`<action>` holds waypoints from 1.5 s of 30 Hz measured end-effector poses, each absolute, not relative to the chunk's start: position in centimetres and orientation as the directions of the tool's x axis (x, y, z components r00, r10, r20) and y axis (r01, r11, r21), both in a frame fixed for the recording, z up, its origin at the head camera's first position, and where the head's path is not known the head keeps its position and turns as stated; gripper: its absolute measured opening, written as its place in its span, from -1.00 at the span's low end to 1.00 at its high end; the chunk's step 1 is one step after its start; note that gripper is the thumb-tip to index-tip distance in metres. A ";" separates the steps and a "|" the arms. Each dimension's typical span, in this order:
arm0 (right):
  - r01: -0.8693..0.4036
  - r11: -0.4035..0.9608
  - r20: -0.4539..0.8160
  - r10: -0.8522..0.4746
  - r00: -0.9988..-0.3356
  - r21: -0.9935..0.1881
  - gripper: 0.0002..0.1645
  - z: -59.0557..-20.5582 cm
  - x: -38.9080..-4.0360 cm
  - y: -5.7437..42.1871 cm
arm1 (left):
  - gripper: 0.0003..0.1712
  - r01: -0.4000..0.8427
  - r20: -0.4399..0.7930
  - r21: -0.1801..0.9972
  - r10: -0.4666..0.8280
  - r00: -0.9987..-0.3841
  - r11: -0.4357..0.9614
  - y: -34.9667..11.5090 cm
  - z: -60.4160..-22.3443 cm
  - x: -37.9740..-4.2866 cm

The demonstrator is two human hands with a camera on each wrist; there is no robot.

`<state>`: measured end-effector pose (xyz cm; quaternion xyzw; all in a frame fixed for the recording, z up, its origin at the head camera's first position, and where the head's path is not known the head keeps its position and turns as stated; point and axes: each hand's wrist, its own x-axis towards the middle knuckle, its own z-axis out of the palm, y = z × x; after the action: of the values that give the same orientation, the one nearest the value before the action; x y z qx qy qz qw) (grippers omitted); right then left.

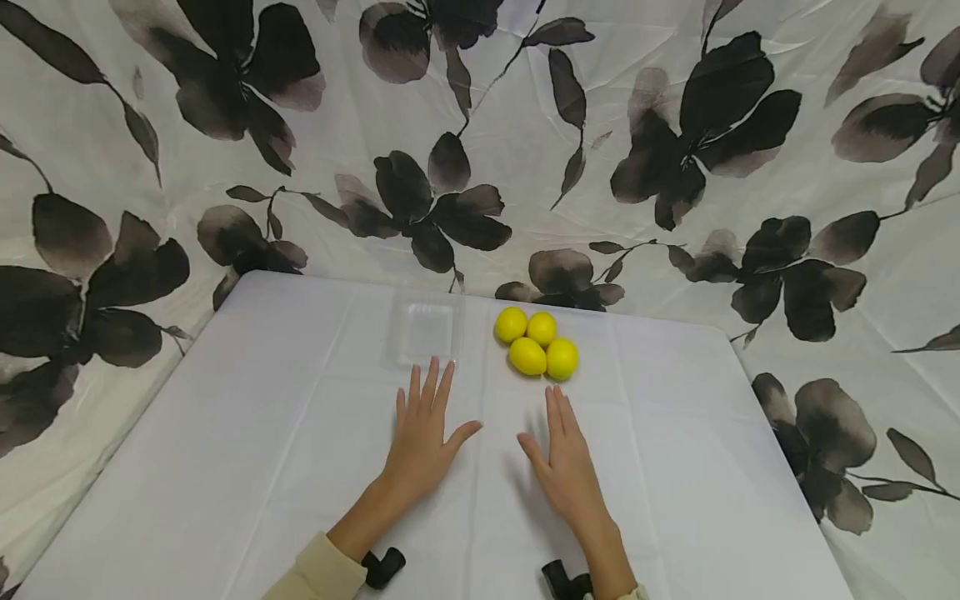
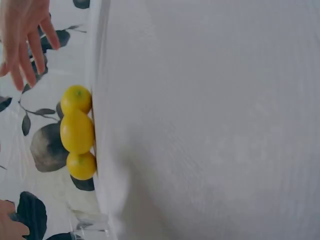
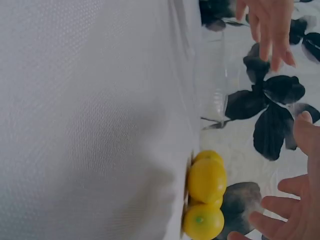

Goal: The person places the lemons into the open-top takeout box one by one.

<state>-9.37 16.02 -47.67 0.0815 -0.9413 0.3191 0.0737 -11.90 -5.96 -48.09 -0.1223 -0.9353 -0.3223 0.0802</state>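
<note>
Several yellow lemons (image 1: 527, 356) sit in a tight cluster near the far edge of the table. Just left of them is a clear plastic container (image 1: 431, 332), hard to make out against the white cloth. My left hand (image 1: 420, 442) is held with fingers spread, its fingertips just short of the container's near side in the head view. Nearer the lemons, my right hand (image 1: 566, 467) has its fingers straight and thumb apart. Neither hand holds anything. Lemons (image 3: 206, 181) and both hands also appear in the right wrist view; the left wrist view shows lemons (image 2: 77, 131) too.
A white cloth (image 1: 360, 467) with fold creases covers the table. Behind and beside it hangs a pale fabric (image 1: 540, 167) printed with dark flowers. Black wrist mounts (image 1: 384, 568) are worn near both sleeves.
</note>
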 end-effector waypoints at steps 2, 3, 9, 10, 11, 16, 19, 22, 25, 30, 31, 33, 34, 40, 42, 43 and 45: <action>-0.203 0.765 0.199 -0.100 -0.975 -0.611 -0.06 -47.7 -9.4 16.0 | -0.03 0.269 0.233 0.635 0.152 -0.960 0.724 -6.2 -48.2 -12.4; -0.207 0.760 0.206 -0.098 -0.974 -0.617 -0.06 -47.7 -9.5 15.9 | -0.05 0.258 0.230 0.663 0.137 -0.963 0.703 -6.2 -48.1 -12.5; -0.272 0.753 0.288 -0.115 -0.951 -0.600 -0.10 -47.5 -10.0 15.5 | -0.09 0.228 0.242 0.750 0.063 -0.968 0.621 -6.8 -47.9 -13.7; -0.280 0.751 0.299 -0.116 -0.947 -0.598 -0.10 -47.4 -10.1 15.5 | -0.08 0.223 0.240 0.757 0.057 -0.969 0.614 -6.9 -47.8 -14.0; -0.290 0.752 0.313 -0.117 -0.943 -0.592 -0.11 -47.4 -10.3 15.5 | -0.06 0.217 0.236 0.761 0.050 -0.970 0.611 -7.0 -47.6 -14.3; -0.320 0.750 0.373 -0.106 -0.922 -0.579 -0.16 -47.0 -11.3 15.8 | 0.02 0.205 0.246 0.777 0.012 -0.969 0.595 -7.7 -47.2 -16.0; -0.347 0.726 0.409 -0.099 -0.907 -0.593 -0.20 -47.0 -12.0 16.0 | 0.03 0.223 0.276 0.762 0.006 -0.961 0.608 -8.2 -47.5 -16.7; -0.384 0.695 0.445 -0.102 -0.890 -0.608 -0.22 -47.1 -12.7 16.1 | 0.03 0.233 0.296 0.755 0.000 -0.955 0.613 -8.5 -48.0 -17.1; -0.407 0.670 0.457 -0.113 -0.882 -0.621 -0.24 -47.1 -13.4 16.2 | 0.04 0.231 0.299 0.756 -0.010 -0.954 0.613 -8.9 -48.4 -17.5; -0.355 0.664 0.409 -0.081 -0.909 -0.659 -0.25 -47.2 -14.7 16.9 | 0.06 0.232 0.306 0.757 -0.018 -0.952 0.611 -9.7 -48.3 -18.4; -0.339 0.665 0.398 -0.068 -0.915 -0.666 -0.26 -47.3 -14.9 17.1 | 0.06 0.230 0.305 0.762 -0.021 -0.952 0.605 -9.8 -48.1 -18.6; -0.306 0.672 0.380 -0.041 -0.924 -0.674 -0.27 -47.5 -15.4 17.8 | 0.06 0.222 0.297 0.771 -0.028 -0.954 0.597 -10.2 -47.9 -19.0; -0.292 0.677 0.372 -0.028 -0.928 -0.676 -0.28 -47.6 -15.7 18.2 | 0.06 0.219 0.295 0.773 -0.030 -0.955 0.595 -10.3 -47.8 -19.2; -0.254 0.681 0.354 0.008 -0.935 -0.687 -0.28 -48.1 -17.4 20.3 | 0.04 0.231 0.313 0.759 -0.029 -0.949 0.609 -11.3 -47.2 -20.5; -0.254 0.675 0.355 0.013 -0.935 -0.693 -0.28 -48.2 -18.0 20.7 | 0.04 0.228 0.309 0.759 -0.030 -0.950 0.610 -11.7 -47.2 -20.9; -0.250 0.673 0.352 0.016 -0.936 -0.696 -0.28 -48.3 -18.2 20.9 | 0.04 0.222 0.304 0.762 -0.033 -0.952 0.608 -11.9 -47.2 -21.1; -0.241 0.667 0.346 0.026 -0.938 -0.705 -0.28 -48.5 -18.7 21.1 | 0.06 0.200 0.281 0.774 -0.043 -0.959 0.600 -12.2 -47.3 -21.4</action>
<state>-18.69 21.13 -48.47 0.0598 -0.8978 0.4037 0.1655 -21.36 -12.18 -47.30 -0.0444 -0.8840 -0.4449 0.1366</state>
